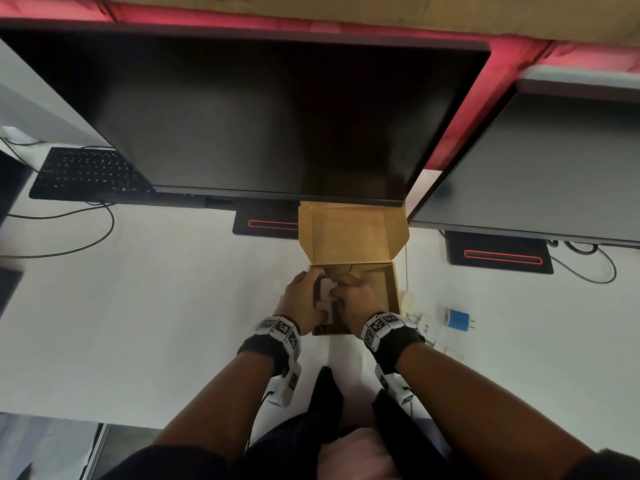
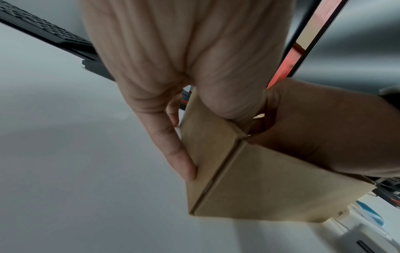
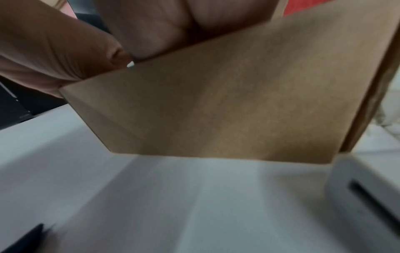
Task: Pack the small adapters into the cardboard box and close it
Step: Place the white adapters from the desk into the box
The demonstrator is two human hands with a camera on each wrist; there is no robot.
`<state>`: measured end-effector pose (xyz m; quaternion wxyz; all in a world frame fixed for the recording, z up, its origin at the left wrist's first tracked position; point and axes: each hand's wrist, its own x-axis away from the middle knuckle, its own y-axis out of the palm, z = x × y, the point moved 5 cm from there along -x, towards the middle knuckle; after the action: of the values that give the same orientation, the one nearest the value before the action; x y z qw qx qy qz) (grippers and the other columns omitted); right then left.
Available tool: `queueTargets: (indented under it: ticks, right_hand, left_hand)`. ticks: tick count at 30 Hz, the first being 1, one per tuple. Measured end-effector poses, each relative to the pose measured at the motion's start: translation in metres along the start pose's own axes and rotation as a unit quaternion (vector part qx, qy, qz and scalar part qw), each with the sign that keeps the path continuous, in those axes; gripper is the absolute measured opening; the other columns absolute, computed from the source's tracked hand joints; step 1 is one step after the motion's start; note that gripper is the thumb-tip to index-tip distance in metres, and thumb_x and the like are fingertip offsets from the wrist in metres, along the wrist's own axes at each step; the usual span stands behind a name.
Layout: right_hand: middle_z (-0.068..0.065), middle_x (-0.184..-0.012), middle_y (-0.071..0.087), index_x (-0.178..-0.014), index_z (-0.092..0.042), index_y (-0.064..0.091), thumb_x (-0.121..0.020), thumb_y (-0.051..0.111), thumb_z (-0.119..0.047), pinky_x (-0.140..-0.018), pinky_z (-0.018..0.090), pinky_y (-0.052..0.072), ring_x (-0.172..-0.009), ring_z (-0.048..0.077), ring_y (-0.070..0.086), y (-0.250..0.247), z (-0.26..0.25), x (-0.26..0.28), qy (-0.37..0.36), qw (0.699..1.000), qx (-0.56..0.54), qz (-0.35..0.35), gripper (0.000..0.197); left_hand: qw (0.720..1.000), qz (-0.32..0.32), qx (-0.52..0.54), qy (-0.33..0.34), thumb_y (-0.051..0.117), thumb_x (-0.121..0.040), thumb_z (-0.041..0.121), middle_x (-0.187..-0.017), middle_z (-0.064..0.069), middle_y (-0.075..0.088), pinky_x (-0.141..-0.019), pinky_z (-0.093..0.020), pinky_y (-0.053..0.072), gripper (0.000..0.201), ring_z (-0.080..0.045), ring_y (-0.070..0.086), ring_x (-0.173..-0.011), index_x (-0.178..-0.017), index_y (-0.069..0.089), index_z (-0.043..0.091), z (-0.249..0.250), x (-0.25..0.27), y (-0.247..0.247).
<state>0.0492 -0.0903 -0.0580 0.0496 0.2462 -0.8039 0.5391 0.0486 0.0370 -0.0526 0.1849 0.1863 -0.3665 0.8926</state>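
Note:
The cardboard box [image 1: 389,289] stands open on the white desk, its lid [image 1: 349,233] upright against the monitor. Both hands are at the box's left part. My left hand [image 1: 299,296] holds the left wall [image 2: 207,147], thumb over the rim and a finger pressed on the outside. My right hand [image 1: 356,301] reaches over the front wall [image 3: 216,111] and grips white adapters [image 1: 325,296] inside; its fingertips are hidden. More adapters lie right of the box: a blue one [image 1: 458,320] and white ones [image 1: 428,328].
A large black monitor [image 1: 259,116] overhangs the box's far side, its stand [image 1: 266,225] to the box's left. A second monitor [image 1: 554,161] and stand [image 1: 500,256] are at the right. A keyboard [image 1: 86,173] and cables [image 1: 86,237] lie at the far left.

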Motion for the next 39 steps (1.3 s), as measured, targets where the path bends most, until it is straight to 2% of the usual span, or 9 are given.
queueTargets:
  ticks: [5, 10, 15, 18, 21, 24, 28, 35, 39]
  right_hand:
    - [0.002, -0.145, 0.052, -0.117, -0.015, 0.072, -0.093, 0.059, -0.012, -0.106, 0.028, 0.041, -0.123, 0.025, 0.056, -0.005, -0.003, -0.001, -0.019, 1.000, -0.007, -0.005, 0.027]
    - [0.003, -0.137, 0.057, -0.112, -0.011, 0.070, -0.084, 0.071, -0.016, -0.098, 0.028, 0.047, -0.111, 0.025, 0.059, -0.005, -0.020, 0.000, -0.047, 0.998, -0.041, -0.025, 0.028]
    - [0.004, -0.130, 0.060, -0.106, -0.012, 0.069, -0.087, 0.067, -0.013, -0.090, 0.027, 0.048, -0.107, 0.027, 0.060, -0.006, -0.019, 0.000, -0.040, 0.997, -0.053, -0.027, 0.020]
    - [0.006, -0.133, 0.058, -0.112, -0.012, 0.069, -0.090, 0.063, -0.011, -0.095, 0.026, 0.047, -0.112, 0.029, 0.059, -0.009, -0.019, 0.000, -0.050, 0.997, -0.059, -0.027, 0.023]
    - [0.003, -0.141, 0.054, -0.121, -0.013, 0.068, -0.093, 0.060, -0.011, -0.098, 0.018, 0.034, -0.122, 0.026, 0.055, -0.008, -0.012, 0.004, -0.063, 0.997, -0.037, -0.034, 0.029]
    - [0.001, -0.149, 0.048, -0.122, -0.018, 0.068, -0.090, 0.064, -0.010, -0.104, 0.026, 0.040, -0.125, 0.028, 0.054, 0.000, -0.003, 0.008, -0.060, 0.997, -0.019, -0.046, 0.033]
    - [-0.003, -0.156, 0.039, -0.121, -0.017, 0.067, -0.090, 0.064, -0.023, -0.099, 0.039, 0.049, -0.119, 0.029, 0.059, 0.006, -0.006, 0.009, -0.055, 0.997, 0.019, -0.057, 0.032]
    - [0.009, -0.122, 0.068, -0.134, -0.017, 0.056, -0.091, 0.061, -0.021, -0.090, 0.044, 0.055, -0.102, 0.033, 0.067, 0.005, -0.002, 0.007, -0.038, 0.999, 0.012, -0.029, 0.043]
    - [0.008, -0.121, 0.068, -0.131, -0.020, 0.058, -0.092, 0.059, -0.027, -0.089, 0.042, 0.054, -0.102, 0.032, 0.067, 0.002, 0.000, 0.008, -0.054, 0.998, 0.009, -0.025, 0.039]
  left_hand:
    - [1.000, -0.002, 0.001, -0.007, 0.074, -0.076, 0.018, -0.119, -0.005, 0.062, -0.086, -0.044, 0.055, 0.067, -0.030, 0.063, -0.101, -0.134, 0.041, 0.025, 0.002, 0.003, -0.001]
    - [1.000, -0.011, -0.005, -0.022, 0.071, -0.081, 0.023, -0.112, -0.009, 0.066, -0.089, -0.048, 0.055, 0.068, -0.034, 0.066, -0.098, -0.140, 0.037, 0.027, 0.003, 0.006, -0.002]
    - [1.000, -0.014, -0.016, -0.022, 0.069, -0.080, 0.025, -0.097, -0.001, 0.060, -0.086, -0.048, 0.056, 0.065, -0.034, 0.066, -0.092, -0.137, 0.036, 0.029, 0.008, 0.008, -0.004]
    - [0.999, -0.019, -0.018, -0.022, 0.069, -0.078, 0.027, -0.105, -0.003, 0.064, -0.086, -0.047, 0.056, 0.067, -0.032, 0.065, -0.094, -0.136, 0.035, 0.031, 0.008, 0.010, -0.005]
    - [0.999, -0.024, -0.024, -0.010, 0.070, -0.079, 0.026, -0.115, -0.004, 0.063, -0.089, -0.047, 0.055, 0.064, -0.029, 0.063, -0.101, -0.135, 0.040, 0.031, 0.011, 0.009, -0.004]
    - [0.999, -0.020, -0.040, 0.000, 0.070, -0.077, 0.028, -0.116, -0.004, 0.064, -0.092, -0.047, 0.055, 0.064, -0.029, 0.064, -0.104, -0.135, 0.043, 0.033, 0.011, 0.008, -0.001]
    - [0.999, -0.004, -0.041, -0.009, 0.071, -0.080, 0.023, -0.118, -0.007, 0.068, -0.094, -0.040, 0.053, 0.067, -0.030, 0.065, -0.107, -0.141, 0.045, 0.029, 0.009, 0.013, 0.000]
    - [0.997, 0.008, -0.074, -0.030, 0.065, -0.086, 0.019, -0.118, -0.014, 0.067, -0.087, -0.035, 0.056, 0.056, -0.039, 0.068, -0.104, -0.138, 0.054, 0.034, 0.011, 0.009, 0.005]
    - [0.995, 0.008, -0.087, -0.038, 0.065, -0.089, 0.017, -0.116, -0.013, 0.069, -0.083, -0.030, 0.052, 0.047, -0.036, 0.068, -0.104, -0.134, 0.058, 0.026, 0.010, 0.008, 0.008]
